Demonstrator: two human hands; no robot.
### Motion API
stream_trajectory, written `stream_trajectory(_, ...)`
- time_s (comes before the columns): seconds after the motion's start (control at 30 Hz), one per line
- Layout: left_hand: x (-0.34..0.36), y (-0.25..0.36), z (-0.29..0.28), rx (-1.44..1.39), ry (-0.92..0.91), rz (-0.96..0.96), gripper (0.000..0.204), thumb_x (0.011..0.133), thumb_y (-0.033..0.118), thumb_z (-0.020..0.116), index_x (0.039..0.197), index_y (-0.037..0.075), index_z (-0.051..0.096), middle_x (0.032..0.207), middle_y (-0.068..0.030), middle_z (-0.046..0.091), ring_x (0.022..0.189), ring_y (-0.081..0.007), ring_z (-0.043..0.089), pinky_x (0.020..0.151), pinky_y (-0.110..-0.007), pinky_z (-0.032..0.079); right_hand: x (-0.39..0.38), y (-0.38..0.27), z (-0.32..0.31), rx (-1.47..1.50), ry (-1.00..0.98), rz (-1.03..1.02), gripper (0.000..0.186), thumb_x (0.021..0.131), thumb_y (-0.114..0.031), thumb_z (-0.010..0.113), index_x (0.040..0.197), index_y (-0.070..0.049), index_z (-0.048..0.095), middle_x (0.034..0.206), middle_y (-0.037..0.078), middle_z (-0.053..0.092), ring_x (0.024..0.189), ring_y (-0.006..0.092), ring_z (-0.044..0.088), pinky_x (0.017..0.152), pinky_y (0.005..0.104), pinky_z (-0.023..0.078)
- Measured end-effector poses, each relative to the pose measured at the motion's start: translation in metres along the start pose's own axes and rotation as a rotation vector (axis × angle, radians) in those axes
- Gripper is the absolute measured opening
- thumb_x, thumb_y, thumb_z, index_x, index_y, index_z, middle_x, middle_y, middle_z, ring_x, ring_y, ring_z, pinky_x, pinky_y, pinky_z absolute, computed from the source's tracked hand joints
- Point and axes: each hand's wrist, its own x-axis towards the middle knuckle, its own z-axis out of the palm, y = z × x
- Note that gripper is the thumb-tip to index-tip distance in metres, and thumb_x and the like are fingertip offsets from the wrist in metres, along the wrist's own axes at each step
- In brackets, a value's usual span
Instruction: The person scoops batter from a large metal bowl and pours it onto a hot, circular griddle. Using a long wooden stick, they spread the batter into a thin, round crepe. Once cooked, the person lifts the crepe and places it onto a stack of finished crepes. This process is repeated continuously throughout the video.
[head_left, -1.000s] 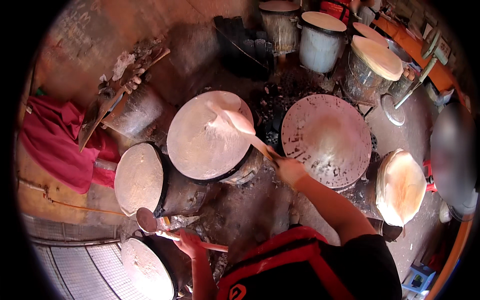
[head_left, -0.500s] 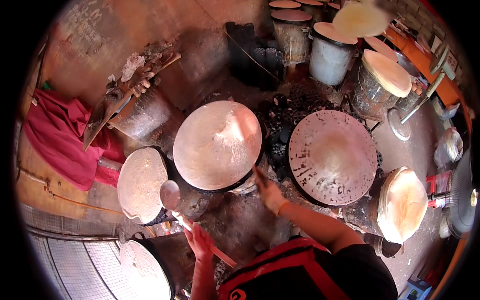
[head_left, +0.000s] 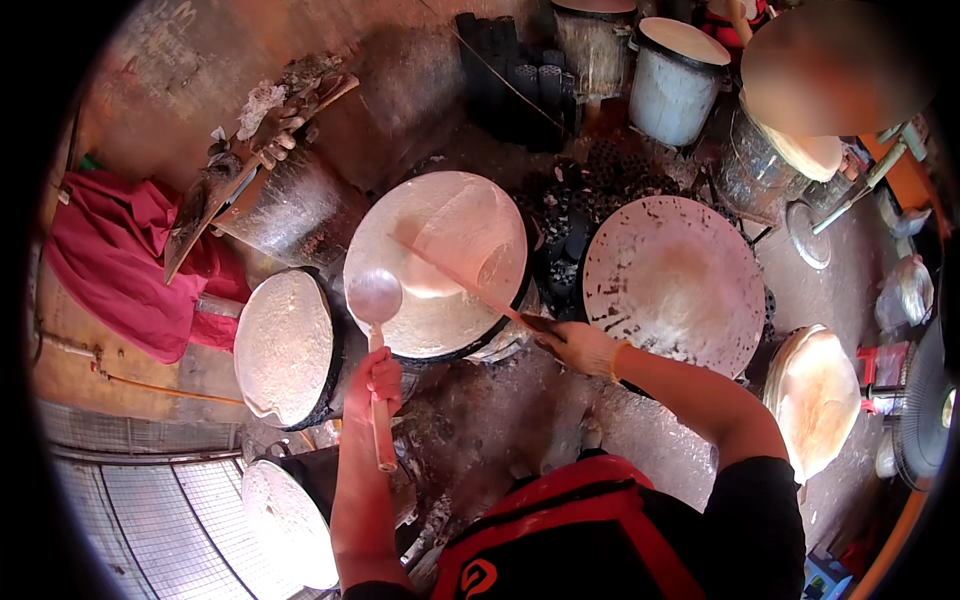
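In front of me a round griddle carries a pale, thin sheet of batter or flatbread (head_left: 380,215) with curved lines on its right half. My right hand (head_left: 580,347) grips a long, thin flat spatula (head_left: 455,278), its blade reaching across that sheet. Closed round the wooden handle of a ladle (head_left: 374,297) is my left hand (head_left: 378,380); the ladle's metal bowl hangs over the griddle's lower left edge. To the right sits a speckled griddle (head_left: 672,285) with only dark flecks and a thin pale residue. Another pale sheet (head_left: 285,345) covers the griddle at left.
Below left stands another coated griddle (head_left: 285,525). Stacked flatbreads (head_left: 815,400) rest at right, near a fan (head_left: 925,400). Black perforated briquettes (head_left: 570,215) lie between the griddles. A blurred brown disc (head_left: 838,68) fills the upper right, near a white bucket (head_left: 675,95) and a person's red clothing.
My left hand has lifted the ladle from beside the left griddle to the middle one. The spatula now stretches across the middle sheet. The blurred disc looks larger and farther right.
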Motion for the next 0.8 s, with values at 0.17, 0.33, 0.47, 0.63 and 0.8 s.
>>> stream_trajectory(0.17,0.017,0.001,0.004,0.474,0.207,0.226,0.034,0.099,0.027,0.036,0.071,0.009,0.044,0.061,0.0021,0.044,0.041,-0.0101,0.039,0.038,-0.025,0.033,-0.008,0.045,0.056,0.233,0.344,0.221,0.046,0.096,-0.035,0.043,0.139,-0.022,0.037,0.105,0.016,0.06,0.092,0.0255,0.054,0.083,0.0341,0.044)
stream_trajectory(0.33,0.049,0.006,-0.019,0.237,0.243,-0.05,0.032,0.097,0.024,0.038,0.068,0.012,0.043,0.057,0.0017,0.042,0.04,-0.0102,0.036,0.04,-0.024,0.033,0.023,-0.002,0.11,0.343,0.207,0.049,0.047,0.095,-0.038,0.042,0.137,-0.019,0.039,0.122,0.023,0.053,0.115,0.0382,0.049,0.092,0.0377,0.041)
stream_trajectory(0.47,0.04,-0.024,-0.014,-0.168,-0.056,0.029,0.027,0.095,0.017,0.037,0.07,0.01,0.038,0.054,0.0013,0.038,0.036,-0.0087,0.035,0.032,-0.023,0.03,0.04,-0.026,0.109,0.35,-0.084,0.239,0.047,0.095,-0.039,0.041,0.138,-0.022,0.037,0.125,0.021,0.051,0.118,0.0367,0.047,0.096,0.038,0.04)
stream_trajectory(0.63,-0.005,-0.047,-0.009,-0.471,-0.526,-0.073,0.017,0.097,0.016,0.032,0.085,0.004,0.036,0.055,-0.0021,0.04,0.031,-0.0091,0.038,0.029,-0.023,0.035,0.032,-0.025,0.073,0.16,0.266,0.055,0.046,0.096,-0.037,0.042,0.139,-0.023,0.037,0.129,0.017,0.051,0.116,0.0305,0.052,0.095,0.0328,0.042)
stream_trajectory(0.8,-0.046,-0.055,0.042,-0.338,-0.64,-0.082,0.007,0.096,0.013,0.031,0.09,0.01,0.028,0.053,-0.0023,0.036,0.032,-0.0083,0.041,0.029,-0.024,0.041,0.044,-0.025,0.063,-0.062,0.312,0.044,0.047,0.094,-0.041,0.039,0.138,-0.024,0.037,0.119,0.018,0.057,0.098,0.0373,0.06,0.088,0.0375,0.047)
